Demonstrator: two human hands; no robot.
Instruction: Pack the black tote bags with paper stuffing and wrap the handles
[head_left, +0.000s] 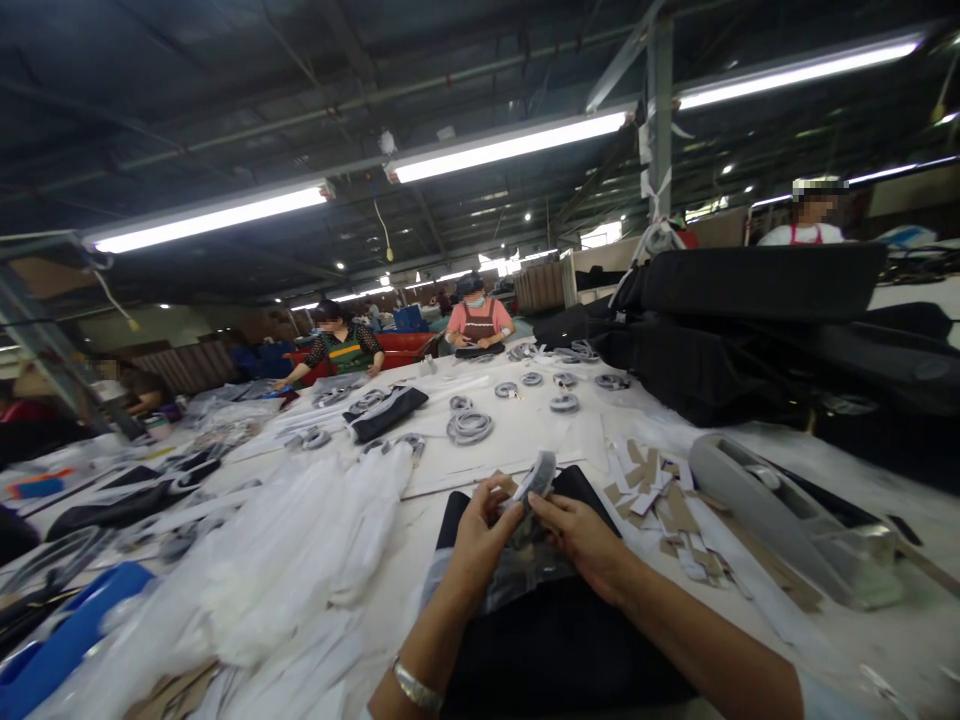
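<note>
My left hand (480, 530) and my right hand (581, 535) meet over a black fabric piece (555, 640) lying in front of me. Both are closed on a small grey-white strip bundle (536, 475) that sticks up between their fingertips. A clear plastic bag (517, 580) hangs below the hands, touching the left palm. A silver bracelet (416, 688) circles my left wrist.
White bags (300, 560) are heaped at my left, paper strips (660, 500) and a grey tape dispenser (787, 520) at my right. Coiled grey bands (470, 427) dot the table's middle. Black fabric stacks (750, 330) rise at the right. Other people work at the far edge.
</note>
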